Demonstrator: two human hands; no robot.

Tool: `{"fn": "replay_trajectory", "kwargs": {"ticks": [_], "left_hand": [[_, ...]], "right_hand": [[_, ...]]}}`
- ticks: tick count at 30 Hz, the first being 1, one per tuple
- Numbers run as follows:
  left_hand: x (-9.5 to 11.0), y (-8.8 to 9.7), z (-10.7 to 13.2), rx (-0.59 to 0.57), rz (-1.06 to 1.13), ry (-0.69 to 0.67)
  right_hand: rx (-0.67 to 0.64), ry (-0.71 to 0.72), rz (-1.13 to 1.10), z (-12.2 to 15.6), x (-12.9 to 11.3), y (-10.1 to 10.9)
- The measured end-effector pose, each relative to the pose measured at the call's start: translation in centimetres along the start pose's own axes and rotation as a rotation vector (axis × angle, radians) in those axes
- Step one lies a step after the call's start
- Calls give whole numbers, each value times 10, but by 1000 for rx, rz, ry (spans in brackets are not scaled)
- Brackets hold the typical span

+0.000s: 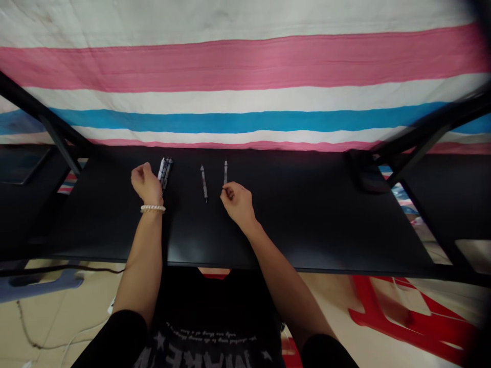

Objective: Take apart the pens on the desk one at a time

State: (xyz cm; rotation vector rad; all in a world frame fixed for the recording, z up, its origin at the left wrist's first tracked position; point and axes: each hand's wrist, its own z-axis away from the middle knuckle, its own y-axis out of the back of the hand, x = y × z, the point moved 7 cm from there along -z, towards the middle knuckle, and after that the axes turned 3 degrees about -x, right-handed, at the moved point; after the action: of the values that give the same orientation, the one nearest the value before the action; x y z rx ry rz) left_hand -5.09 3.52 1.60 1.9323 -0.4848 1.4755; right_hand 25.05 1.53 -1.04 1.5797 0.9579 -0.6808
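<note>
On the black table (307, 220), several pens (165, 171) lie side by side in a small bunch. My left hand (148, 185), with a pale beaded bracelet on its wrist, rests just left of that bunch. Its fingers are curled closed, and nothing shows in them. A single grey pen (204, 183) lies apart between my two hands, its tip toward me. My right hand (238, 203) has thumb and fingers pinched at the near end of another pen (225, 172), which points away from me. The fingers partly cover that end.
A striped pink, white and blue sheet (245, 120) hangs along the table's far edge. At the right back lies a dark object (366, 173) by the black frame. A red stool (406, 317) stands on the floor at the right; cables (46, 347) run across the floor at the left.
</note>
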Motion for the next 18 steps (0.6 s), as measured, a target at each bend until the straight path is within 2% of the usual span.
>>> {"fn": "replay_trajectory", "kwargs": {"ticks": [1, 2, 3, 5, 7, 10, 12, 14, 18], "left_hand": [[7, 5, 5, 92, 22, -49], [14, 2, 11, 99, 70, -98], [20, -6, 18, 34, 148, -129], [26, -32, 33, -211, 313, -111], [24, -58, 51, -455, 467, 12], [21, -81, 72, -681, 661, 165], [22, -84, 78, -728, 744, 201], [23, -83, 81, -728, 805, 227], [23, -86, 89, -736, 845, 280]], "right_hand": [[27, -15, -41, 0, 0, 2], [53, -21, -81, 1, -1, 5], [71, -15, -118, 1, -3, 7], [67, 29, -181, 3, -10, 8], [-5, 92, -230, 5, -19, 3], [-136, 134, -298, 8, -26, -7], [-169, 124, -370, 8, -27, -11], [-174, 83, -453, 8, -25, -12], [-202, -65, -549, 6, -14, -17]]}}
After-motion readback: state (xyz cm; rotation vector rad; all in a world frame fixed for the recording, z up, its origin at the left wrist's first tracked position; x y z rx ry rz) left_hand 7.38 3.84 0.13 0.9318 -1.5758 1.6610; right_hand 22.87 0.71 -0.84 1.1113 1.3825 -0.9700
